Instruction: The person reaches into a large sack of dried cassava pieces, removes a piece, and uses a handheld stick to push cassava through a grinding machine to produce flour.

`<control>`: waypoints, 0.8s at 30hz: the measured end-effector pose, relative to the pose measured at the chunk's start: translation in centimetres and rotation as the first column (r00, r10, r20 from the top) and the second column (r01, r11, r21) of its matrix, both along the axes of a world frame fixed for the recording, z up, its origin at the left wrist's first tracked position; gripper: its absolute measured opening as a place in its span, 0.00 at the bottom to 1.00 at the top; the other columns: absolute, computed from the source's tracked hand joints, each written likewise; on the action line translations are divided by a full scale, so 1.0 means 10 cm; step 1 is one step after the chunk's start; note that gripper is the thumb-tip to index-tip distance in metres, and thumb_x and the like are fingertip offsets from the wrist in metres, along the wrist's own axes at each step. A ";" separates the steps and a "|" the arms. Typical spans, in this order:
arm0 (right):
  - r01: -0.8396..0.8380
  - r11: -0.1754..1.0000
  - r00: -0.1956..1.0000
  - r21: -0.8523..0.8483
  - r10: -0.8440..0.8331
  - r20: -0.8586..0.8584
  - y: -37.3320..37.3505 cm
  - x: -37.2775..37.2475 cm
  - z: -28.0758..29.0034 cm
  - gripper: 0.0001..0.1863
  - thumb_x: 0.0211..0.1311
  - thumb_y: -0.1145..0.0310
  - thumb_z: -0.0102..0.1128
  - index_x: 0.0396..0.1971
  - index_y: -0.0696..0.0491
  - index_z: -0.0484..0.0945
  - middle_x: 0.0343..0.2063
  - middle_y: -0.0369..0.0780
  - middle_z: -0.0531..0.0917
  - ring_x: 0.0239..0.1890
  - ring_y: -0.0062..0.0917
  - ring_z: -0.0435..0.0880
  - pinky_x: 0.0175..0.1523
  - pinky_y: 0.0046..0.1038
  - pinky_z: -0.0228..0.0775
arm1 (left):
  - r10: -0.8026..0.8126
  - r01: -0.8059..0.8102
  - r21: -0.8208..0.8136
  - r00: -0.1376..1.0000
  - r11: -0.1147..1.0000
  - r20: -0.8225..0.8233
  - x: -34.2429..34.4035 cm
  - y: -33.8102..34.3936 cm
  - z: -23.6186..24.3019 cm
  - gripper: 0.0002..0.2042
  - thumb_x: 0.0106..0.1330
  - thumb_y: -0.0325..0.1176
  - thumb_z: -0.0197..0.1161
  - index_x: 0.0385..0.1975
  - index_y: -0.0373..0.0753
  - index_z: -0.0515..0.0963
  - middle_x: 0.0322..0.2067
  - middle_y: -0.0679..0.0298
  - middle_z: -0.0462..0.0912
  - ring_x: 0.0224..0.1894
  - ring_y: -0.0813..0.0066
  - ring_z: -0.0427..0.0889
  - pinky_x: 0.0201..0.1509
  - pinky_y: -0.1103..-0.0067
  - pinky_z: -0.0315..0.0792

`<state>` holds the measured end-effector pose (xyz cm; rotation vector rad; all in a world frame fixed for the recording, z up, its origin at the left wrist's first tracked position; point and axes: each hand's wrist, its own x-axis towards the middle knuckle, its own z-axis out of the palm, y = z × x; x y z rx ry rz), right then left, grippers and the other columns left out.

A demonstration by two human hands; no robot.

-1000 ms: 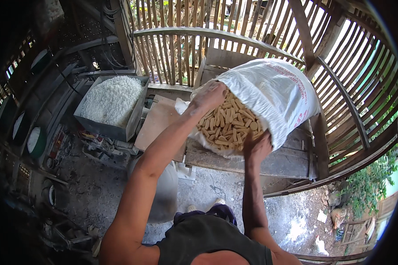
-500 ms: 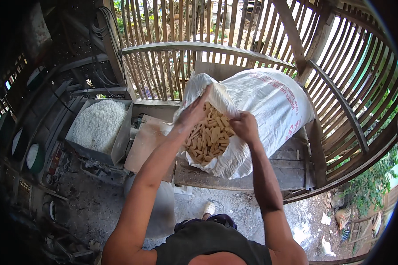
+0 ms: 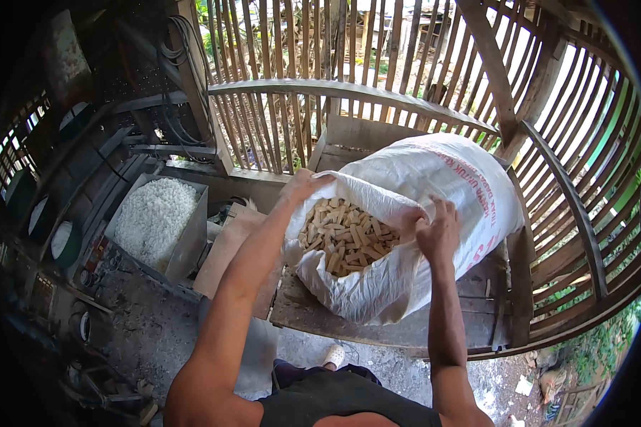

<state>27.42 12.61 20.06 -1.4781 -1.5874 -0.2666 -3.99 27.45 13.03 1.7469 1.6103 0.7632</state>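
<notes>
A big white woven sack (image 3: 420, 167) with red print lies on its side, its mouth turned toward me. Inside the mouth is a heap of short, pale tan stick-shaped pieces (image 3: 349, 238). At the far left of the opening, my left hand (image 3: 308, 186) is closed on the sack's rim. My right hand (image 3: 439, 229) grips the rim's right side, its thumb toward the mouth and its fingers bent over the cloth. Between both hands the upper edge of the mouth is stretched up and folded back. The deeper part of the sack is hidden.
The sack rests on a wooden bench (image 3: 306, 302). Left of it are a flat board (image 3: 228, 249) and a metal bin (image 3: 192, 249) heaped with white granular stuff (image 3: 155, 217). A slatted wooden wall (image 3: 320, 89) curves around behind and right. Dark machinery stands at far left.
The sack's mouth has opened wider and its near part sits lower toward me. My left hand has shifted down and left along the rim, the right hand rightward. The view has tilted slightly.
</notes>
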 end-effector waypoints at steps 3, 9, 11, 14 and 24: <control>-0.320 0.931 0.944 0.176 0.298 0.140 -0.11 -0.54 -0.13 0.21 0.55 0.70 0.65 0.51 0.51 0.77 0.41 0.42 0.83 0.45 0.36 0.81 0.51 0.36 0.71 | 0.076 -0.076 -0.061 0.997 0.995 -0.009 0.18 0.08 0.09 0.36 0.62 0.65 0.55 0.39 0.27 0.82 0.36 0.43 0.84 0.39 0.55 0.85 0.45 0.67 0.74; -0.247 0.750 0.833 -0.614 0.488 0.262 -0.49 -1.79 -1.31 0.25 0.59 0.61 0.60 0.53 0.60 0.73 0.35 0.45 0.84 0.35 0.37 0.84 0.45 0.44 0.73 | 0.089 -0.093 -0.092 0.995 0.991 -0.049 -0.01 0.49 0.07 0.37 0.61 0.63 0.56 0.43 0.25 0.79 0.43 0.40 0.82 0.50 0.49 0.81 0.52 0.67 0.72; -0.219 0.386 0.658 -0.896 0.736 0.157 -0.77 -1.94 -1.44 0.30 0.57 0.64 0.60 0.58 0.61 0.68 0.32 0.45 0.84 0.30 0.36 0.84 0.40 0.43 0.75 | 0.075 -0.082 -0.112 0.995 0.990 -0.069 -0.17 0.64 0.04 0.34 0.59 0.61 0.60 0.39 0.26 0.81 0.38 0.47 0.84 0.41 0.58 0.83 0.44 0.70 0.74; -0.448 0.598 0.630 -0.665 0.738 0.239 -1.47 -1.87 -1.99 0.32 0.56 0.64 0.60 0.62 0.54 0.66 0.31 0.46 0.84 0.28 0.37 0.85 0.34 0.44 0.76 | 0.081 -0.084 -0.208 0.996 0.975 -0.023 -0.37 0.84 0.08 0.30 0.49 0.56 0.69 0.34 0.27 0.83 0.37 0.53 0.85 0.37 0.66 0.84 0.39 0.73 0.74; 0.169 0.908 0.975 -0.383 -0.211 -0.069 -1.38 -1.33 -1.16 0.41 0.54 0.54 0.67 0.62 0.61 0.60 0.47 0.57 0.76 0.52 0.53 0.74 0.57 0.48 0.64 | 0.210 -0.209 0.163 0.978 0.964 0.010 -0.03 0.10 0.14 0.23 0.50 0.33 0.62 0.50 0.42 0.74 0.41 0.55 0.83 0.48 0.54 0.81 0.53 0.65 0.73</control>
